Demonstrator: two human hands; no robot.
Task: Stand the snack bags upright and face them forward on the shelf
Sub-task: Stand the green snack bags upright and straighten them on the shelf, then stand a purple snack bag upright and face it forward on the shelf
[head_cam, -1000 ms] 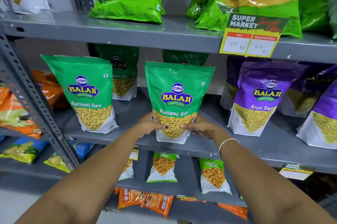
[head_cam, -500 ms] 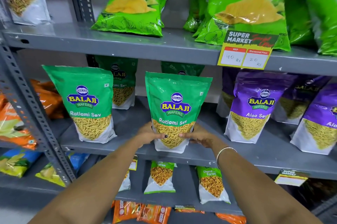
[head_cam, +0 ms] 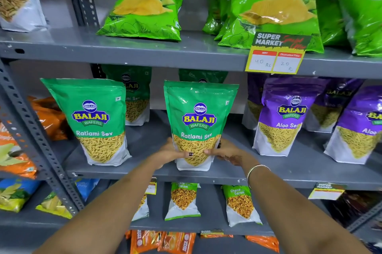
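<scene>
Hands on one bag: left hand (head_cam: pixel 170 153) and right hand (head_cam: pixel 224 151) closed around the lower sides of a green plastic Ratlami Sev pouch (head_cam: pixel 199 123), thumbs across its front. Pouch upright, label forward, base on the front edge of the grey metal middle shelf (head_cam: pixel 289 173). Second green Ratlami Sev pouch (head_cam: pixel 94 121) upright to its left, well apart; purple Aloo Sev pouch (head_cam: pixel 283 117) to its right. Silver bangle (head_cam: pixel 255 171) on right wrist. Yellow price tag (head_cam: pixel 276 55) on the shelf edge above.
</scene>
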